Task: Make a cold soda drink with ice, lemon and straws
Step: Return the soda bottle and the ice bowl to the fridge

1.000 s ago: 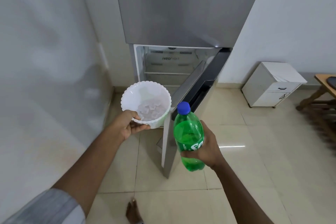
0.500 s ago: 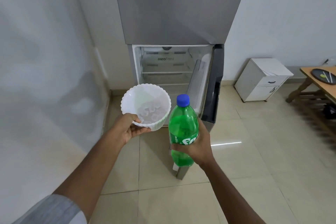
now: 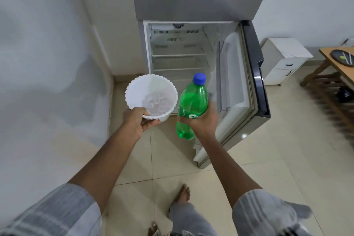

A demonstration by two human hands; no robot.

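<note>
Left hand [image 3: 140, 121] fingers clasp one ice bowl [image 3: 151, 97]; right hand [image 3: 203, 120] fingers wrap one green bottle [image 3: 192, 105].

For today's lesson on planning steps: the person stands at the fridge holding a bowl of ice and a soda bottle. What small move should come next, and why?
Probably nudge the lower fridge door shut, likely with the right hand or forearm. That door stands wide open while both hands are full: the left hand holds the white bowl of ice, the right grips the capped green bottle.
</note>
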